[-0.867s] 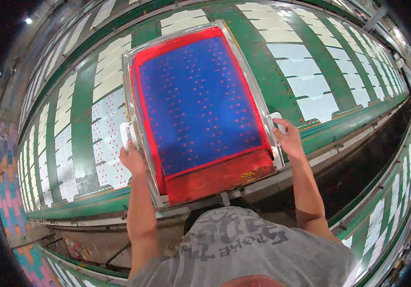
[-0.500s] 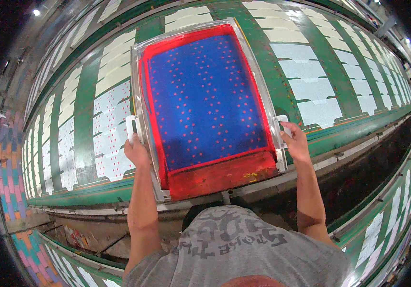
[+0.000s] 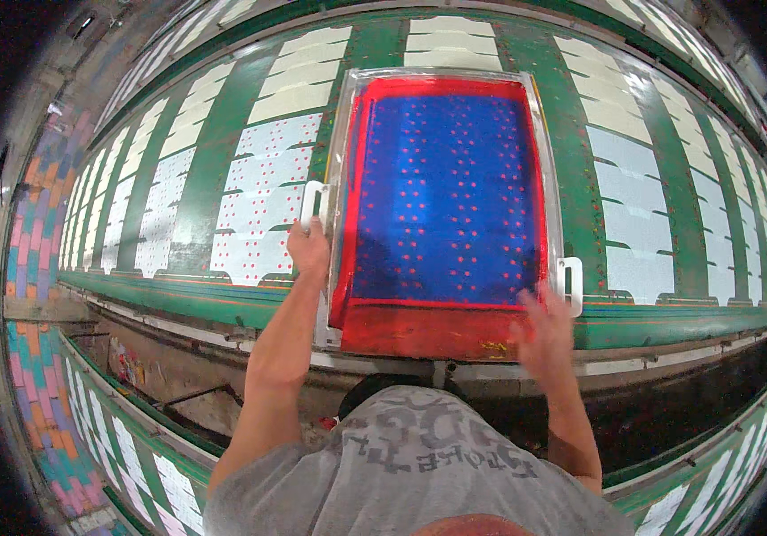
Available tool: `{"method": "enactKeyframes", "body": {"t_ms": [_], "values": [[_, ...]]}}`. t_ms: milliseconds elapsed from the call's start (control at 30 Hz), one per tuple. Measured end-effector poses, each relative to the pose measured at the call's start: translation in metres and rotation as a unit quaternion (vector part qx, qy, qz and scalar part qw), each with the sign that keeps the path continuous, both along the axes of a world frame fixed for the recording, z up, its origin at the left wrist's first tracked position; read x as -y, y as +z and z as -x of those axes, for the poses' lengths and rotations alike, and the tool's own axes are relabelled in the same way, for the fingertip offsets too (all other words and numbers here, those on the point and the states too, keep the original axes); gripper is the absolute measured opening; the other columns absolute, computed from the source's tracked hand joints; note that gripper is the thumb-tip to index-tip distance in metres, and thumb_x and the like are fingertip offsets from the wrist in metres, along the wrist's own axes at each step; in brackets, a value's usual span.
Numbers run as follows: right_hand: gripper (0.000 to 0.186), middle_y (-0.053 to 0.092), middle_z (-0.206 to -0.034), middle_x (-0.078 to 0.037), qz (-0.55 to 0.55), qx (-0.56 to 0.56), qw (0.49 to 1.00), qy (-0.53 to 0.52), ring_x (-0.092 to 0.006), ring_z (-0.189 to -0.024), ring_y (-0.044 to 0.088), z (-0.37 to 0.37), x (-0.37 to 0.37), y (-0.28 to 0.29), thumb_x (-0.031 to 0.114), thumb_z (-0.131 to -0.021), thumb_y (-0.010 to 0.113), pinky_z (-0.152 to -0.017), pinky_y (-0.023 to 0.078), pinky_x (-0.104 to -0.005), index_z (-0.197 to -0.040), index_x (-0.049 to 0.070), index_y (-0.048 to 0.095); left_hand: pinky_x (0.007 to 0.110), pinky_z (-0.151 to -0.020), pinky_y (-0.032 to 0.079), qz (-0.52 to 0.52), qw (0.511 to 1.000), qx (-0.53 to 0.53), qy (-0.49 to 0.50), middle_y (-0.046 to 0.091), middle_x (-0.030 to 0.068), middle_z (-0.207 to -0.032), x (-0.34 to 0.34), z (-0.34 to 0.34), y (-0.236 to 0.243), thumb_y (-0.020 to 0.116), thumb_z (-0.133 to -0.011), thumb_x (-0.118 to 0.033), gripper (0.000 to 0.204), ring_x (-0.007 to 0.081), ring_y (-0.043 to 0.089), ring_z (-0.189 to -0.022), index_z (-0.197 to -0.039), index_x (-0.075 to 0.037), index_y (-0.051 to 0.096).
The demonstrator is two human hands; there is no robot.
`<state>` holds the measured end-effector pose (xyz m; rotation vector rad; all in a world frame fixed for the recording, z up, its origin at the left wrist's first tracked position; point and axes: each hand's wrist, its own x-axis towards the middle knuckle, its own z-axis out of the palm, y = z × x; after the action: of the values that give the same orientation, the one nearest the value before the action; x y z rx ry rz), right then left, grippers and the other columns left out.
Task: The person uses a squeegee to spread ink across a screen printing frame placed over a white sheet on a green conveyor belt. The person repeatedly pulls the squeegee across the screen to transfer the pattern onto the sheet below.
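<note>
A screen-printing frame [image 3: 354, 170] with a blue, red-dotted mesh [image 3: 455, 201] and red-inked borders lies on the long green printing table. My left hand [image 3: 309, 247] is closed around the white handle [image 3: 314, 201] on the frame's left side. Off the right-hand white handle [image 3: 571, 286], my right hand [image 3: 546, 335] hovers over the frame's near right corner. It is blurred by motion, its fingers look spread, and nothing shows in them. A band of red ink [image 3: 428, 330] covers the frame's near end.
White pieces printed with red dots [image 3: 267, 201] lie in columns left of the frame. Plain white pieces [image 3: 629, 214] lie to the right, with cream ones [image 3: 299, 71] farther back. A table rail [image 3: 196, 330] runs along the near edge. Another table [image 3: 133, 447] stands behind me.
My right hand has let go of the right handle and moved inward over the frame's near corner. My left hand keeps its handle. The view has turned, so the frame appears farther right and straighter.
</note>
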<state>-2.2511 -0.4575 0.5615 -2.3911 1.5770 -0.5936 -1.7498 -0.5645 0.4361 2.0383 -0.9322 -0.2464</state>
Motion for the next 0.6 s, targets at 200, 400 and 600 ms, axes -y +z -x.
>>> {"method": "enactKeyframes", "body": {"t_ms": [200, 400, 600], "values": [[0.053, 0.060, -0.150, -0.014, -0.071, -0.064, 0.979, 0.181, -0.0400, -0.136, 0.059, -0.055, -0.043, -0.011, 0.017, -0.092, 0.074, -0.111, 0.050, -0.0577, -0.144, 0.016, 0.067, 0.060, -0.089, 0.055, -0.027, 0.998, 0.051, 0.020, 0.074, 0.0301, -0.099, 0.001, 0.004, -0.006, 0.073, -0.098, -0.031, 0.038, 0.0514, 0.071, -0.097, -0.107, 0.005, 0.070], [0.050, 0.066, -0.139, -0.011, 0.003, -0.118, 0.977, 0.180, -0.0356, -0.130, 0.063, -0.064, -0.037, -0.005, 0.011, -0.092, 0.066, -0.105, 0.053, -0.0568, -0.142, 0.017, 0.068, 0.059, -0.096, 0.054, -0.021, 0.998, 0.060, 0.001, 0.073, 0.0278, -0.115, 0.002, 0.016, 0.015, 0.068, -0.098, -0.019, 0.037, 0.0496, 0.069, -0.107, -0.129, 0.000, 0.064], [0.048, 0.075, -0.124, -0.012, -0.054, -0.137, 0.979, 0.142, -0.0356, -0.117, 0.072, -0.122, 0.000, 0.007, 0.005, -0.087, 0.066, -0.100, 0.057, -0.0543, -0.133, 0.016, 0.074, 0.056, -0.110, 0.050, 0.002, 0.999, 0.036, -0.031, 0.069, 0.0264, -0.132, -0.001, 0.018, 0.021, 0.065, -0.097, -0.010, 0.053, 0.0478, 0.064, -0.122, -0.148, 0.001, 0.055]]}}
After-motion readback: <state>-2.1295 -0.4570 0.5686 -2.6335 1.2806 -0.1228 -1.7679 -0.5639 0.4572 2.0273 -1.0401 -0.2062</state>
